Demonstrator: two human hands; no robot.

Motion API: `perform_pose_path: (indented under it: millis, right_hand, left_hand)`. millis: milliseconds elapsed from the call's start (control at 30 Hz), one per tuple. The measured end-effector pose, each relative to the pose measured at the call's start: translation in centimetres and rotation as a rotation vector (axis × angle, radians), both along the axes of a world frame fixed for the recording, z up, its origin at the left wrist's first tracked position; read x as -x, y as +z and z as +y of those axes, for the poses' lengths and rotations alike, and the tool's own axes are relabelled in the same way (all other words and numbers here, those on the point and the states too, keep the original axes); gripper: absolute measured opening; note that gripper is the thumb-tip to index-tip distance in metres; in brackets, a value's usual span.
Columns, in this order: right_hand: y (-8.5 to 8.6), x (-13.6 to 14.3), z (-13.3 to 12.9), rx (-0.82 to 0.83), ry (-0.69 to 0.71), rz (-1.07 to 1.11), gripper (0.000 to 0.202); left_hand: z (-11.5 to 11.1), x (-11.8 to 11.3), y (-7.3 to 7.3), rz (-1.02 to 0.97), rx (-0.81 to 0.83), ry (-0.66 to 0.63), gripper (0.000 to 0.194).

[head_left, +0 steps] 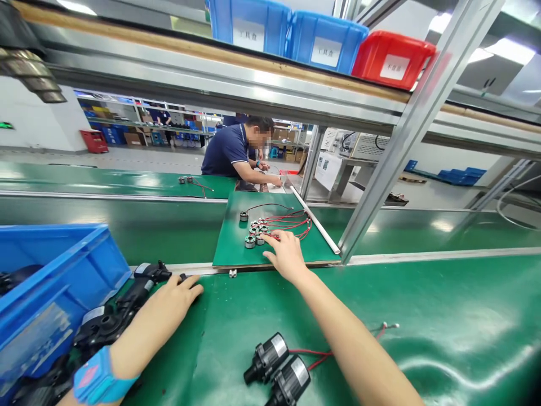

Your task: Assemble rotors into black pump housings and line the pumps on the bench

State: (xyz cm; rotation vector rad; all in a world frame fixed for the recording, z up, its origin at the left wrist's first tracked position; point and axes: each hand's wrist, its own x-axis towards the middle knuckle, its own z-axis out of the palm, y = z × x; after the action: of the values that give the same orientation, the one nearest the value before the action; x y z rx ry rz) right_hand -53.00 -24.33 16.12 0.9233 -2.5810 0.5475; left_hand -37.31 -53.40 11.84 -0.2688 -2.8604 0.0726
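Risks, left to right: black housings sit jumbled against the blue crate; a bump from the left forearm could shift them. Left hand is palm down, fingers half curled at the pile's right end; can't tell if it grips anything.

Right hand reaches over the cluster of coil units on the green board, thumb apart from forefinger; can't tell if it pinches one. Red leads overlap there, so lifting one unit could drag others or strain a joint. Right forearm crosses above the near motors' leads; could snag.

Counts, left to right: crate 1; housings overlap, no firm count; coil units at far left 2; lone coil unit 1; cluster at least 5, partly hidden; near black motors 2; white tube 1.
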Motion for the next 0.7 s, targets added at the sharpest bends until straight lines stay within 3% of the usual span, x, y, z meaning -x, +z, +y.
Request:
perform_pose_path:
  millis: [100,267,433,600,700]
  right_hand:
    - [0.2,1.7,-3.0,-0.041,0.032,0.053,0.056]
    - [0.2,2.5,-4.9,-0.069,0.078,0.073,0.034]
    - [0.5,-0.7,-1.7,-0.004,0.091,0.017,0.037]
    - [1.9,-6.0,3.2,0.314,0.275,-0.253,0.034]
    - [2.4,-7.8,4.1,0.272,0.372,-0.302,0.038]
  left_hand:
    - [2.5,0.3,1.5,0.027,0.009,-0.022,0.025]
    - [6.9,0.6,1.0,0.094,-0.508,-0.093,0.040]
    - [9.9,0.9,0.0,-0.040,-0.797,-0.119,0.036]
    - [11.3,1.5,-0.3,-0.126,-0.967,-0.116,0.043]
    - [11.8,1.3,-0.6,-0.159,-1.046,-0.101,0.050]
